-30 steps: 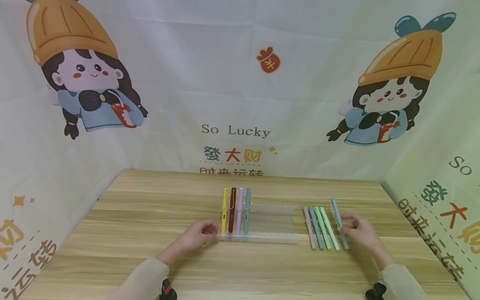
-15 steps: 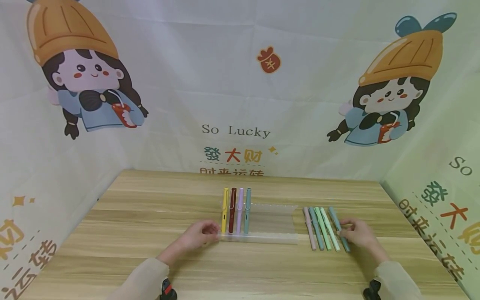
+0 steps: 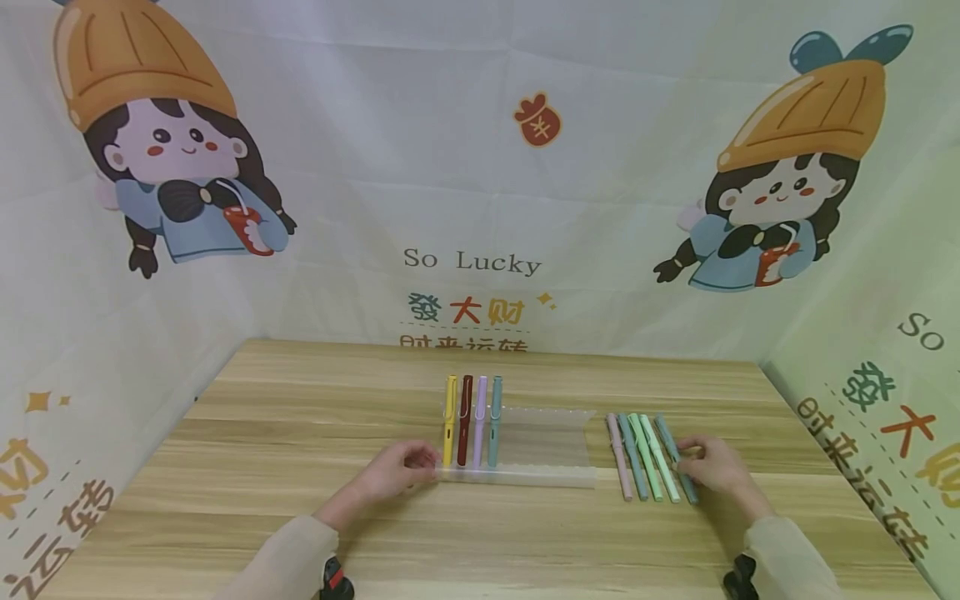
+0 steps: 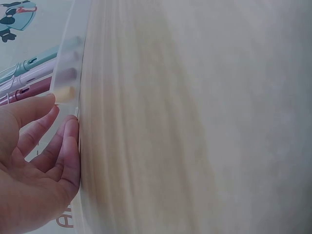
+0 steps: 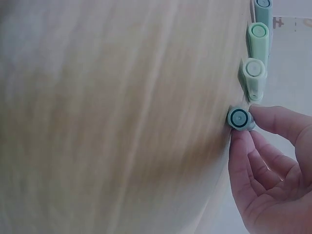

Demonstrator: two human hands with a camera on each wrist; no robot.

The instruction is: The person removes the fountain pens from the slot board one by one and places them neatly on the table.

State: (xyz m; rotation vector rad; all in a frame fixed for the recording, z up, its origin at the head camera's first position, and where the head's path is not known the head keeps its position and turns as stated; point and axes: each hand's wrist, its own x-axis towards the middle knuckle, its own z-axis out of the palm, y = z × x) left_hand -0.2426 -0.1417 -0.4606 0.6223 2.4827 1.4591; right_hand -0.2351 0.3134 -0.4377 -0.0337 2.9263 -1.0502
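Note:
My right hand (image 3: 717,465) pinches a blue-grey capped pen (image 3: 664,430) between thumb and fingertips. In the right wrist view, the round end of this pen (image 5: 239,118) shows, low against the table. My left hand (image 3: 401,467) holds the near left corner of a clear plastic pen sleeve (image 3: 547,442), thumb by the end of the yellow pen (image 4: 64,94). Yellow, dark red (image 3: 465,421), lilac (image 3: 479,421) and teal (image 3: 495,421) pens lie side by side in the sleeve's left part, their caps sticking out at the far edge.
Left of the right hand's pen lie a pink pen (image 3: 618,458), a blue-grey pen (image 3: 633,458), a green pen (image 3: 647,458) and a pale mint pen (image 3: 661,458) in a slanted row. Printed cloth (image 3: 360,167) hangs behind the wooden table (image 3: 480,542).
My right hand has brought its pen down and slightly left, closer to the pale mint pen and more slanted. The left hand and the sleeve stay in place.

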